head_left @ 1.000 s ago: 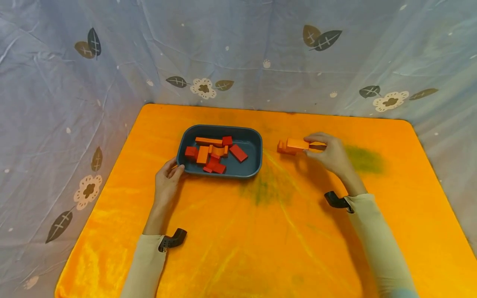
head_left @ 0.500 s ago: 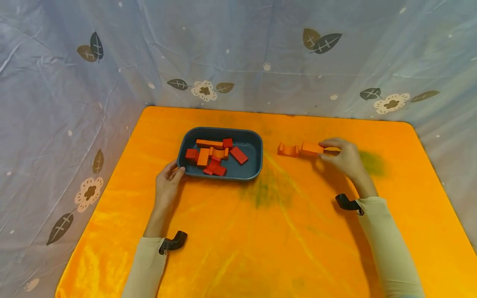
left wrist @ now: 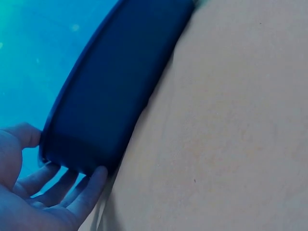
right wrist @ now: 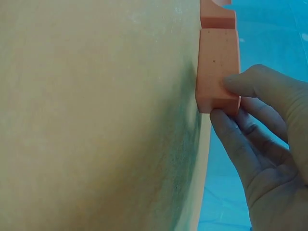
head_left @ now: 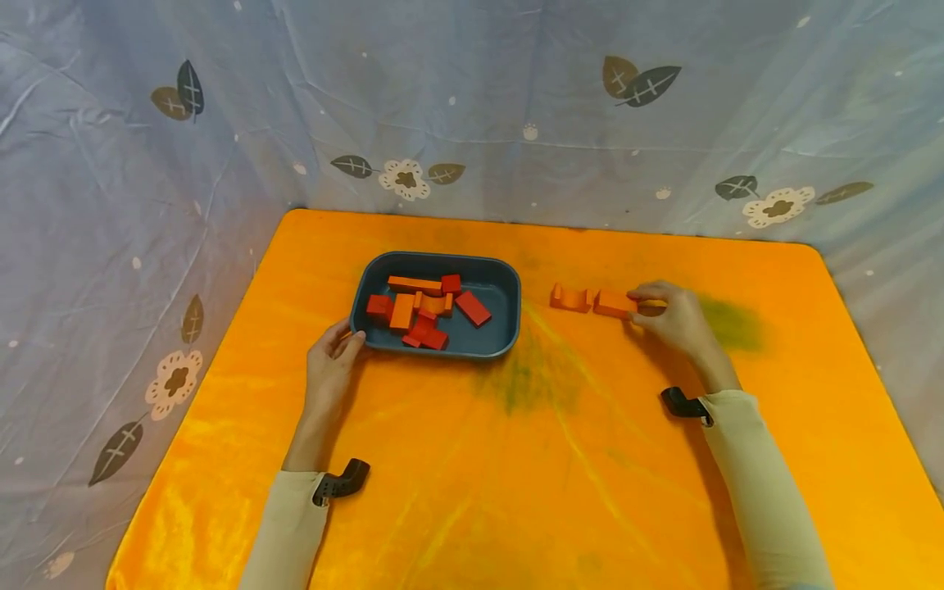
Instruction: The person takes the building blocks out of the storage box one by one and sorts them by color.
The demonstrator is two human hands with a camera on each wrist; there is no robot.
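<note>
Left hand: grasping the near corner of a dark blue tray, thumb up at the rim and the other fingers against the outer wall, as the left wrist view shows. The tray rests on the orange cloth, reaching from the left hand into the space between the hands.

Right hand: grasping an orange block by the end nearest the palm, thumb on one face, other fingers at the end and far side. The block lies on the side of the right hand facing the tray. In line with it, farther from the right hand, stands a notched orange block; the ends look to be touching or nearly so, but the fingers and the angle make contact hard to confirm.

Tray contents, working away from the left hand: a red block, a flat orange block, a long orange bar along the far wall, a second notched piece, a small red cube, and a red slab lying askew. Red pieces overlap near the wall closest to the person; exact count unclear.

A green patch marks the cloth just beyond the right hand. A pale patterned curtain hangs beyond both hands.
</note>
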